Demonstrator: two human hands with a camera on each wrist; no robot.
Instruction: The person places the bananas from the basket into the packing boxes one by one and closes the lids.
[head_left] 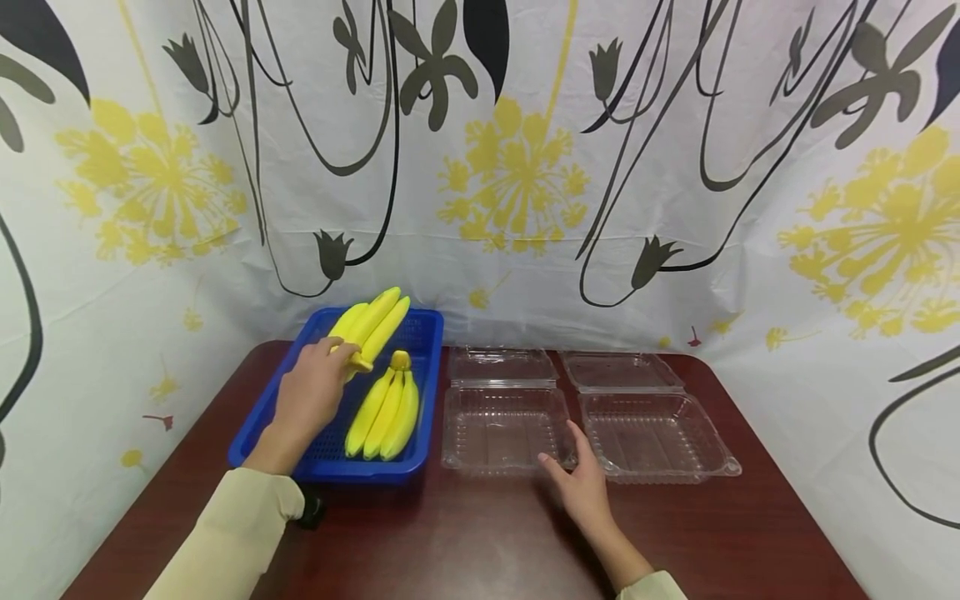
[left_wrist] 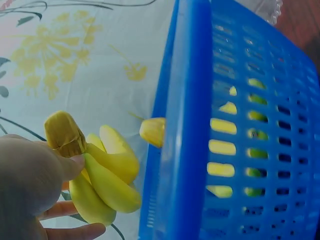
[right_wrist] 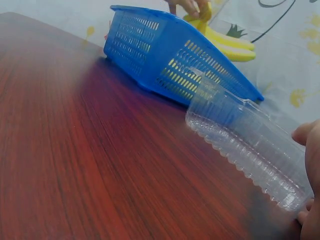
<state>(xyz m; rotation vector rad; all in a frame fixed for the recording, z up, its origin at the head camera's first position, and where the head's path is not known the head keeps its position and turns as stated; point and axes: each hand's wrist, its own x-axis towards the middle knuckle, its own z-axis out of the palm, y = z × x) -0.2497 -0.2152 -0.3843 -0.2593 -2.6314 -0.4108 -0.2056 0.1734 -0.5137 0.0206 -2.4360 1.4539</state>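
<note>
In the head view, my left hand (head_left: 311, 387) holds a bunch of yellow bananas (head_left: 378, 321) by its stem, raised over the back of a blue plastic basket (head_left: 431, 400). The left wrist view shows the thumb against the stem of this bunch (left_wrist: 107, 180). A second banana bunch (head_left: 384, 412) lies inside the basket, stem toward the back. My right hand (head_left: 585, 487) is at the front right corner of a clear plastic clamshell box (head_left: 506, 425), thumb and fingers spread apart. In the right wrist view, the thumb is beside the wall of this box (right_wrist: 245, 140); firm contact is unclear.
Another clear clamshell box (head_left: 660, 433) stands open to the right of the first, both lids folded back. Everything rests on a dark red-brown table (head_left: 465, 542). A patterned white cloth (head_left: 525, 275) hangs behind and at the sides.
</note>
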